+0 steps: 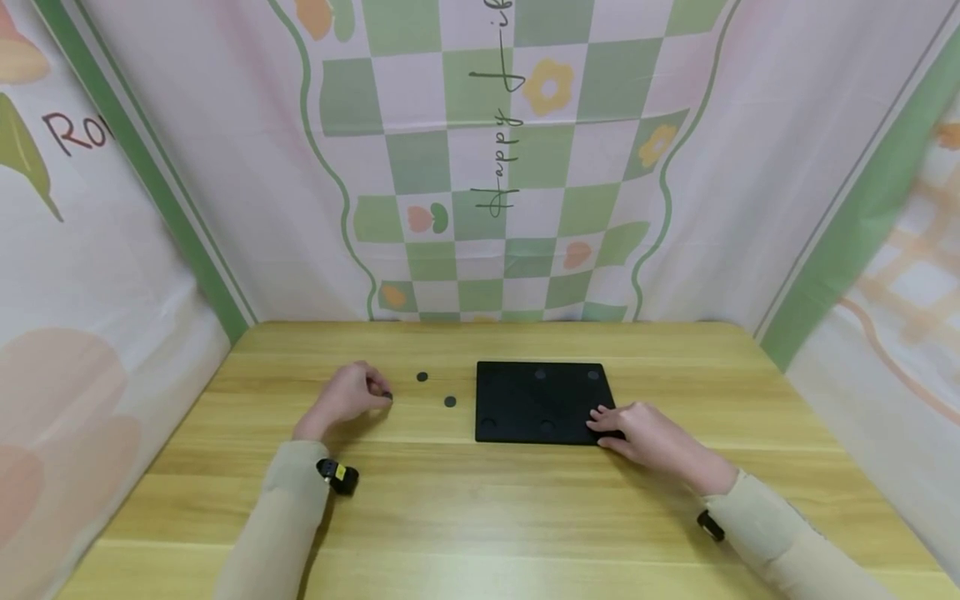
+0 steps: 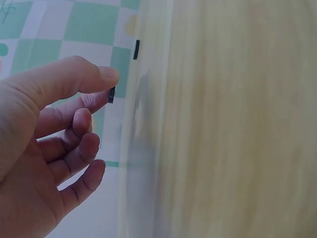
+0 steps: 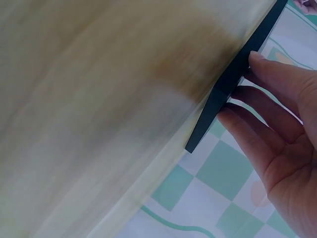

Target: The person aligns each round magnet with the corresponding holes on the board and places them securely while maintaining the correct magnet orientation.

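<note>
My left hand (image 1: 351, 393) pinches a small dark disc (image 2: 111, 94) between thumb and index finger, low over the left part of the table. The other fingers are loosely bent. Two similar discs lie flat to its right, a farther one (image 1: 422, 377) and a nearer one (image 1: 450, 402). A thin black rectangular board (image 1: 517, 404) lies right of them, with several round shapes on its top; I cannot tell whether each is a disc or a recess. At its near right corner my right hand (image 1: 645, 433) holds the board, thumb against the front edge, fingertips on top.
The wooden table (image 1: 480, 517) reaches back to a hanging curtain (image 1: 480, 267) with green and white checks. More printed cloth hangs at the left and right sides. A small black device (image 1: 339, 476) is strapped at the left cuff, another (image 1: 709, 526) at the right.
</note>
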The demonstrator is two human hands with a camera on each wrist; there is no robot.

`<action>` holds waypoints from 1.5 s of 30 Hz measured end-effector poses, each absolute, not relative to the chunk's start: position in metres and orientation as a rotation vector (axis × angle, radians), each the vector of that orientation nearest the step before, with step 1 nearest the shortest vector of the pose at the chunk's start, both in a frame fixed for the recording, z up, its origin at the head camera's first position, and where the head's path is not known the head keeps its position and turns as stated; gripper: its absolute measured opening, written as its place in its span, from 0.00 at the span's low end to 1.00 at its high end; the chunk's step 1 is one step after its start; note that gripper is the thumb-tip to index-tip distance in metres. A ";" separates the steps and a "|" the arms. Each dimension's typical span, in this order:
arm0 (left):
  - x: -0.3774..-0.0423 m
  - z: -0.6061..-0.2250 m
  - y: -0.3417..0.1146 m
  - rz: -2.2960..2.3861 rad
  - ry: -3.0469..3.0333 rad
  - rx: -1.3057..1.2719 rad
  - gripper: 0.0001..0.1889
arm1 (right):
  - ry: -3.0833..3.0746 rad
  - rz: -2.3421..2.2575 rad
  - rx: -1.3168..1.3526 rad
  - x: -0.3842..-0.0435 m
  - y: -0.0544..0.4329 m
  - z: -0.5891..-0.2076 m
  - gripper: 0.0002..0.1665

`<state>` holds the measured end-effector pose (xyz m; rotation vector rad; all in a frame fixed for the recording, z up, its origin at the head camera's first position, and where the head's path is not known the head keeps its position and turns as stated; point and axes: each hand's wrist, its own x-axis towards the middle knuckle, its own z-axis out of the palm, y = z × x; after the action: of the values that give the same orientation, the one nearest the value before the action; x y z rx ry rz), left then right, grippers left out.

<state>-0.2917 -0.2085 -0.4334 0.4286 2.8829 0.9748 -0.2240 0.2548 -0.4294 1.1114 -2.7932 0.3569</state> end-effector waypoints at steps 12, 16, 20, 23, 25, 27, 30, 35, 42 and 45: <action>-0.291 -0.436 -0.191 1.047 2.870 0.481 0.07 | -2.781 0.357 1.123 -0.224 0.256 -0.430 0.15; -0.291 -0.435 -0.185 1.056 2.882 0.516 0.08 | -2.782 0.359 1.127 -0.224 0.256 -0.430 0.15; -0.291 -0.435 -0.178 1.059 2.889 0.538 0.08 | -2.782 0.359 1.125 -0.224 0.255 -0.430 0.15; -0.291 -0.434 -0.173 1.067 2.884 0.536 0.07 | -2.787 0.359 1.117 -0.223 0.255 -0.429 0.15; -0.292 -0.435 -0.169 1.074 2.880 0.545 0.07 | -2.788 0.359 1.115 -0.223 0.255 -0.429 0.15; -0.293 -0.436 -0.165 1.085 2.874 0.555 0.08 | -2.786 0.361 1.110 -0.223 0.255 -0.429 0.15; -0.295 -0.438 -0.160 1.096 2.868 0.575 0.08 | -2.785 0.366 1.115 -0.224 0.256 -0.430 0.15; -0.295 -0.438 -0.152 1.130 2.854 0.598 0.08 | -2.797 0.373 1.121 -0.224 0.256 -0.429 0.15; -0.295 -0.438 -0.143 1.142 2.839 0.617 0.08 | -2.799 0.361 1.121 -0.223 0.256 -0.428 0.15; -0.296 -0.438 -0.139 1.135 2.836 0.616 0.08 | -2.800 0.361 1.117 -0.223 0.256 -0.429 0.15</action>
<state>-0.2962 -0.1388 -0.4378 0.6155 2.8363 1.1352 -0.2233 0.2556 -0.4286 1.1167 -2.8002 0.3607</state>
